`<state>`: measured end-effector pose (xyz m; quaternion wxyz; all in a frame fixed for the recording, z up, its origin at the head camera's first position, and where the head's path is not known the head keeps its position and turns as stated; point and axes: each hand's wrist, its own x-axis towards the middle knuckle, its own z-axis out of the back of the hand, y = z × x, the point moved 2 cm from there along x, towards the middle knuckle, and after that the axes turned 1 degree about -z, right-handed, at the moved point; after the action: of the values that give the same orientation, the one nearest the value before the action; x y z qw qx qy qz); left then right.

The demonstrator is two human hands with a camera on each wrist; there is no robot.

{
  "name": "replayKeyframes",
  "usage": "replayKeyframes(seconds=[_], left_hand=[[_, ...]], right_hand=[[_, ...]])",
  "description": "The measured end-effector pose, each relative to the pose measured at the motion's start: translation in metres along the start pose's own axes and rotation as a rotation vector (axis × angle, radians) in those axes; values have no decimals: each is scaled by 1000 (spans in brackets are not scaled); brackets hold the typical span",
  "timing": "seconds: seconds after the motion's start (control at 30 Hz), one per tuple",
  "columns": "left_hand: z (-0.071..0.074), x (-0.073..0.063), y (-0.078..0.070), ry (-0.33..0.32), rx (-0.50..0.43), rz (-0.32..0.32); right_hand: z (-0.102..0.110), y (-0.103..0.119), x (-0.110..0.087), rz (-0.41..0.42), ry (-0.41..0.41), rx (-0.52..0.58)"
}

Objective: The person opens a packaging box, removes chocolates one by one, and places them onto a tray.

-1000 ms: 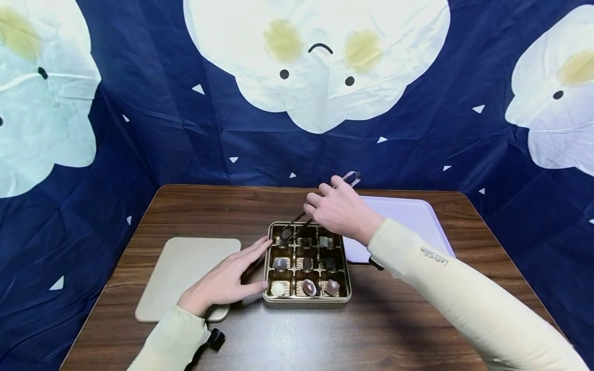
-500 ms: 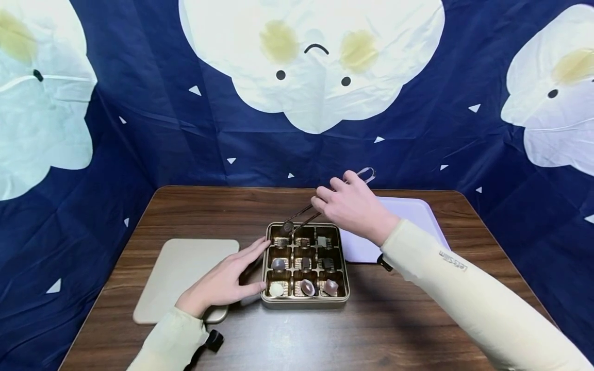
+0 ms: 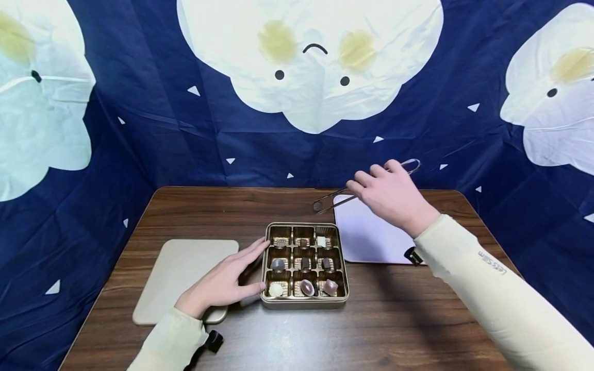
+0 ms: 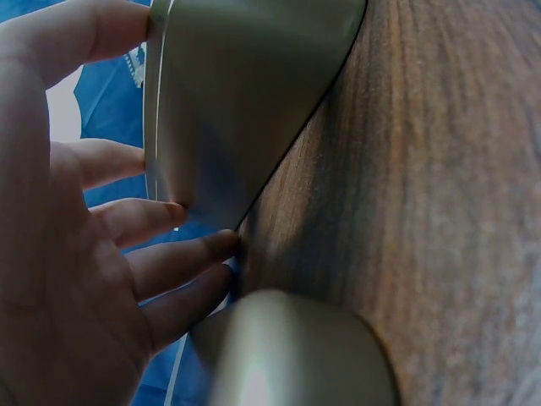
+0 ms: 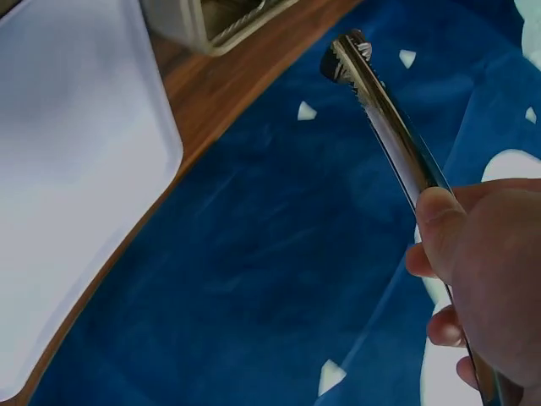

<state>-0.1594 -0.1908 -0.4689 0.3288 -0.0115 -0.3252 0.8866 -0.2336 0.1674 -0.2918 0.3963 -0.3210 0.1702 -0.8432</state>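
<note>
Chocolate [image 3: 317, 206]: dark, held in the tips of the tongs [image 5: 393, 127], in the air past the far edge of the tin [image 3: 303, 305].
Right hand [image 3: 392, 193]: fingers and thumb closed round the tongs.
Left hand [image 3: 226, 281]: spread, fingers nearly straight, fingertips touching the tin's left side, gripping nothing.
Just changed: half a second ago the chocolate hung over the tin's far-left compartment; now it has swung right, near the far-left corner of the tray [image 3: 371, 237].
Meaning: the piece looks fully lifted out and securely pinched, though not set down.
Tin: I can make out no piece in its far-left compartment; the other eight each hold one.
Lid [image 3: 185, 273]: flat on the table [image 3: 287, 340], left of the tin.
</note>
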Motion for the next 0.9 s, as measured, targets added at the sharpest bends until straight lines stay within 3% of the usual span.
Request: replayKeyframes(seconds=[0.2,0.57,0.9], left_hand=[[1,0,1,3,1,2],[1,1,1,6,1,0],[0,1,1,1,11,-10]], right_hand=[[-14,-19,-18,-76,101,-6],[-46,-30,-43,-160,254,-34],[-76,-33,-48,-197,352,-27]])
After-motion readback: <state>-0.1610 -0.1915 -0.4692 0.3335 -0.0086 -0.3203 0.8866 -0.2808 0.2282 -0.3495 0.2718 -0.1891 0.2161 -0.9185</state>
